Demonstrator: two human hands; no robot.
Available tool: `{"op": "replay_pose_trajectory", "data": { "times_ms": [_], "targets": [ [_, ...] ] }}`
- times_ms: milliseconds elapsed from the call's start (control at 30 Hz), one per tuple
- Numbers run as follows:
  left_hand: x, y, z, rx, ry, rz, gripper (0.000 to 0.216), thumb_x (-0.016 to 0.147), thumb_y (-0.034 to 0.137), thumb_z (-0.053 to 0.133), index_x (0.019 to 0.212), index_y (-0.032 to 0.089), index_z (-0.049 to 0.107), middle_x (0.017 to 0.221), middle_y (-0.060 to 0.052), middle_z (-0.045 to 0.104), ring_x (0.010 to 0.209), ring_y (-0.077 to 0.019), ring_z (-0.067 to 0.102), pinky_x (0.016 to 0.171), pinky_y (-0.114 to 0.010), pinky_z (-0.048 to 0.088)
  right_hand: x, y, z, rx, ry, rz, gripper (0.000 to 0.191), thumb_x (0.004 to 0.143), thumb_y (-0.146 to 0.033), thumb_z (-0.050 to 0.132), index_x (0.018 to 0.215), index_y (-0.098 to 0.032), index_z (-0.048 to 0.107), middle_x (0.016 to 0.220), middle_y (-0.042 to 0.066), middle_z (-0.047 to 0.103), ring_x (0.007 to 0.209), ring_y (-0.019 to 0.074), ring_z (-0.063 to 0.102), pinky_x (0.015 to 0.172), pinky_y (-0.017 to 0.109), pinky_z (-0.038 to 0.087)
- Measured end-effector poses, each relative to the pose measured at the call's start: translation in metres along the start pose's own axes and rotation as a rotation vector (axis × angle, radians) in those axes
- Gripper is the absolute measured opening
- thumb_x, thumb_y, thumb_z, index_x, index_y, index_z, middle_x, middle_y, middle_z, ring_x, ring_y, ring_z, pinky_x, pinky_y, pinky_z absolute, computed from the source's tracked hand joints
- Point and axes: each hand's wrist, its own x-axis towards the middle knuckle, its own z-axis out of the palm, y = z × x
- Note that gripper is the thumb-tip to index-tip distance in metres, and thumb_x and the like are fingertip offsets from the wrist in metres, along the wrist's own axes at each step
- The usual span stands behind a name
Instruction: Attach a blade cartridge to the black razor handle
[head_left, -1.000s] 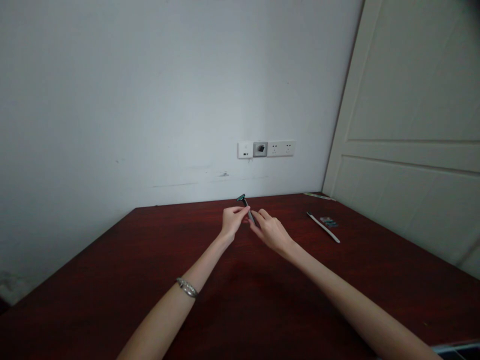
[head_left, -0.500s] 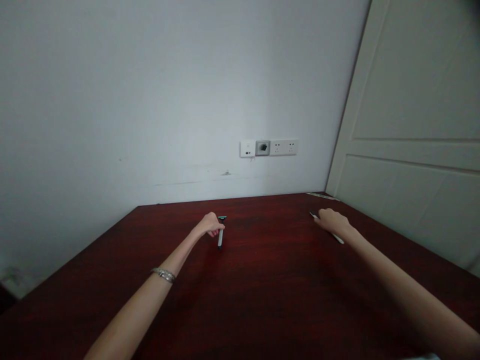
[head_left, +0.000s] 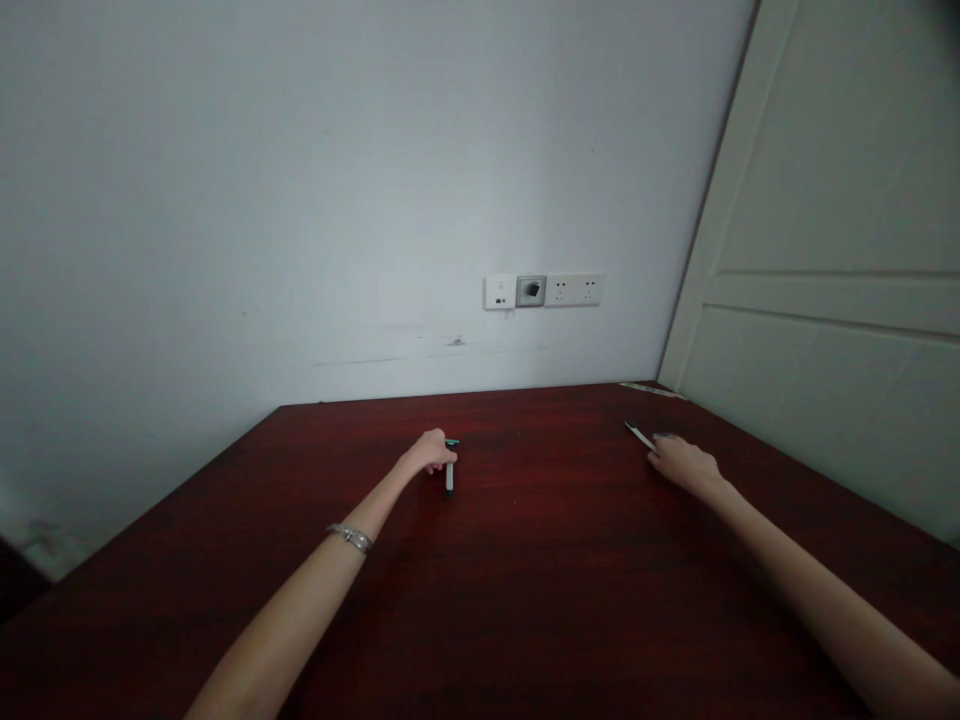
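My left hand (head_left: 430, 452) is closed around the neck of a razor (head_left: 449, 478), just above the dark red tabletop. The razor's pale handle with its black end points toward me, and its greenish head shows just beyond my fingers. Over to the right, my right hand (head_left: 682, 465) is closed on the near part of a slim white stick (head_left: 640, 434) with a dark tip. That tip points away to the upper left, and my hand covers the other end. Whether the stick is a pen or a brush I cannot tell.
The dark red table (head_left: 510, 580) meets a white wall (head_left: 375, 200) at its back edge. Wall sockets (head_left: 574, 290) sit above it. A pale panelled door (head_left: 840, 250) stands along the right side. A light strip (head_left: 652, 390) marks the far right corner.
My right hand has slid toward the near end of the stick, so more of its dark-tipped end shows. My left hand keeps hold of the razor, whose handle now points straighter toward me.
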Motion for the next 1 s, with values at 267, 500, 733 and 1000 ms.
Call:
{"op": "replay_pose_trajectory", "data": {
  "times_ms": [267,500,733,1000],
  "targets": [
    [-0.006,-0.002,-0.002,0.045,0.025,0.071,0.028,0.065,0.026,0.062,0.043,0.012,0.055,0.044,-0.004,0.055,0.04,-0.0126,0.052,0.049,-0.025,0.046,0.006,0.003,0.007,-0.023,-0.059,-0.151,0.03,0.087,-0.023,0.039,0.099,-0.006,0.06,0.103,0.022,0.06,0.095,0.0293,0.061,0.075,0.035,0.043],
    [-0.014,-0.004,0.001,0.043,0.074,0.072,0.027,0.068,0.032,0.061,0.05,0.012,0.061,0.045,-0.004,0.056,0.042,-0.0113,0.053,0.046,-0.02,0.042,-0.014,-0.046,-0.008,0.066,-0.014,-0.332,0.025,0.087,-0.021,0.04,0.098,-0.008,0.058,0.095,0.019,0.064,0.09,0.0248,0.063,0.075,0.029,0.04],
    [-0.021,-0.005,0.004,0.022,0.139,0.096,0.031,0.071,0.033,0.061,0.049,0.013,0.059,0.047,-0.004,0.056,0.04,-0.0114,0.051,0.046,-0.021,0.04,-0.07,-0.146,-0.032,0.223,0.001,-0.584,0.021,0.084,-0.02,0.039,0.082,-0.014,0.06,0.083,0.012,0.067,0.079,0.0213,0.065,0.066,0.025,0.038],
    [-0.022,-0.004,0.005,0.004,0.182,0.09,0.033,0.071,0.036,0.062,0.046,0.015,0.059,0.038,-0.001,0.048,0.049,-0.0133,0.055,0.053,-0.021,0.04,-0.111,-0.227,-0.037,0.209,-0.04,-0.738,0.023,0.084,-0.021,0.04,0.087,-0.013,0.061,0.09,0.014,0.066,0.084,0.024,0.065,0.067,0.026,0.042]
  ]
}}
